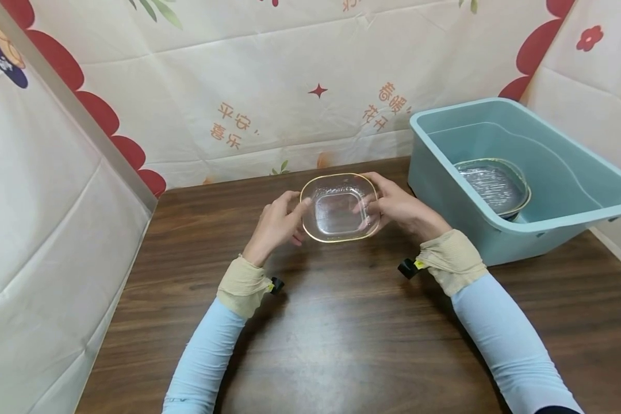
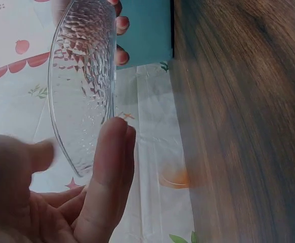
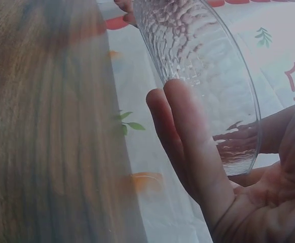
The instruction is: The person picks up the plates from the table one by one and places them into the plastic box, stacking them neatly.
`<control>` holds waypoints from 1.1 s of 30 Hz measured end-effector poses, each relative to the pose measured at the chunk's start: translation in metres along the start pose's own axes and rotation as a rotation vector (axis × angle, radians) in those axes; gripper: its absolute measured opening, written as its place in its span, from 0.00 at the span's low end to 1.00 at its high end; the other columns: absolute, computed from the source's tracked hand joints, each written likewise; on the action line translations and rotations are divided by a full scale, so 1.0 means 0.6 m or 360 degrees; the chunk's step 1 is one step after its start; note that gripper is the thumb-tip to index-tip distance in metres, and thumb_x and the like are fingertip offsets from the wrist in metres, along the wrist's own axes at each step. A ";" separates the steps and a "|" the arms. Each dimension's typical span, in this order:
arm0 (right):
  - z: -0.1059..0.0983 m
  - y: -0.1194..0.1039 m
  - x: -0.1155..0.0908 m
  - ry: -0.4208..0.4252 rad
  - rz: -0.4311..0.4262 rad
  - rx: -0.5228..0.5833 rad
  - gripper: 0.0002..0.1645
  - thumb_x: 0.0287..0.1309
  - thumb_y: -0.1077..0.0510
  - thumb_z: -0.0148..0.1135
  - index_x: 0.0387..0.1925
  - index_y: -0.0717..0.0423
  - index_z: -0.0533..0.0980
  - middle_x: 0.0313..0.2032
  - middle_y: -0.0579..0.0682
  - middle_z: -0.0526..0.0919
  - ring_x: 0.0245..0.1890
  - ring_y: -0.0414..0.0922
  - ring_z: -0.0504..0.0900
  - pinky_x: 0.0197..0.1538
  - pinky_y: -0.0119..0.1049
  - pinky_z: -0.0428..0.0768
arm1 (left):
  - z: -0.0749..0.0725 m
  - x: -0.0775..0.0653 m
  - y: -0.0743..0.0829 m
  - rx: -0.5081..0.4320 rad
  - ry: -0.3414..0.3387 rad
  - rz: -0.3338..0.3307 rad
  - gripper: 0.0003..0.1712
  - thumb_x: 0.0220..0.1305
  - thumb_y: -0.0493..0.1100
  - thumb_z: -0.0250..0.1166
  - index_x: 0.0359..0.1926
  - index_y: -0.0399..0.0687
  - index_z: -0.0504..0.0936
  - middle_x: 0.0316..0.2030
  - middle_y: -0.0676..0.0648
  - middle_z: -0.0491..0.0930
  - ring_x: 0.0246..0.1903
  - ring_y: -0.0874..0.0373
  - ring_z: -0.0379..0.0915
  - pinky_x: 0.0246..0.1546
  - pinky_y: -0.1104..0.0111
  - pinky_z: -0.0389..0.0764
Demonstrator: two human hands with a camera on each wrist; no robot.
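Observation:
A clear glass bowl with a gold rim and rounded corners is held above the wooden table, its opening tilted toward me. My left hand grips its left side, thumb at the rim and fingers underneath. On the opposite side, my right hand holds the bowl with fingers beneath it, some seen through the glass. Both wrist views show the rippled outer wall of the bowl resting against extended fingers. The right thumb lies at the rim of the bowl in the right wrist view.
A blue-green plastic tub stands on the table at the right. Inside it sit stacked gold-rimmed glass bowls. The brown wooden table meets a printed white cloth behind and at the sides.

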State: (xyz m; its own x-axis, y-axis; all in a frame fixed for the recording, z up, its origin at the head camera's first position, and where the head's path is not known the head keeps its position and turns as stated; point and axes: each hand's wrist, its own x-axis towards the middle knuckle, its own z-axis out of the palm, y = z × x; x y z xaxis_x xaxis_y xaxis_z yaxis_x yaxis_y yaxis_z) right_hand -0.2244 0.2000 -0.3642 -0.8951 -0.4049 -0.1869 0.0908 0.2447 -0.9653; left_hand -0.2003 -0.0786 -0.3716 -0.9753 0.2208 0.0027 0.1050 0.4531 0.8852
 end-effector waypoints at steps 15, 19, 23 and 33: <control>-0.018 -0.032 -0.031 0.0105 -0.0068 0.0074 0.48 0.62 0.78 0.42 0.79 0.48 0.49 0.41 0.63 0.85 0.27 0.55 0.91 0.31 0.55 0.90 | -0.009 0.004 -0.007 0.0043 0.0005 -0.0060 0.46 0.76 0.76 0.32 0.66 0.49 0.76 0.28 0.30 0.86 0.16 0.46 0.84 0.26 0.43 0.88; -0.020 -0.046 -0.041 0.0139 -0.0131 0.0078 0.49 0.61 0.79 0.40 0.80 0.48 0.48 0.39 0.60 0.85 0.25 0.55 0.90 0.30 0.53 0.90 | -0.010 0.003 -0.007 0.0142 -0.0062 -0.0080 0.45 0.77 0.75 0.32 0.64 0.45 0.76 0.30 0.31 0.87 0.17 0.47 0.84 0.28 0.45 0.88; -0.022 -0.057 -0.051 0.0165 -0.0180 0.0140 0.49 0.61 0.80 0.39 0.80 0.49 0.47 0.35 0.55 0.85 0.23 0.53 0.90 0.27 0.50 0.89 | -0.010 0.001 -0.007 0.0186 -0.0094 -0.0111 0.49 0.76 0.76 0.30 0.67 0.44 0.74 0.31 0.31 0.88 0.17 0.48 0.85 0.28 0.46 0.89; -0.022 -0.077 -0.066 0.0243 -0.0231 0.0085 0.51 0.60 0.81 0.41 0.81 0.50 0.45 0.33 0.51 0.84 0.23 0.49 0.88 0.24 0.48 0.89 | -0.009 -0.001 -0.008 0.0182 -0.0092 -0.0132 0.52 0.72 0.80 0.30 0.65 0.45 0.75 0.31 0.31 0.87 0.16 0.48 0.85 0.28 0.46 0.89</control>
State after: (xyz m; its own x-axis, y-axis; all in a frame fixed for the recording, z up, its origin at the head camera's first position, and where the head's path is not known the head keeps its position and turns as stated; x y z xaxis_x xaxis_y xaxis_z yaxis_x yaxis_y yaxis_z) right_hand -0.1989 0.2164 -0.3099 -0.9558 -0.2935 -0.0191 -0.0246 0.1445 -0.9892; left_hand -0.2013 -0.0854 -0.3733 -0.9691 0.2265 -0.0977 0.0495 0.5667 0.8225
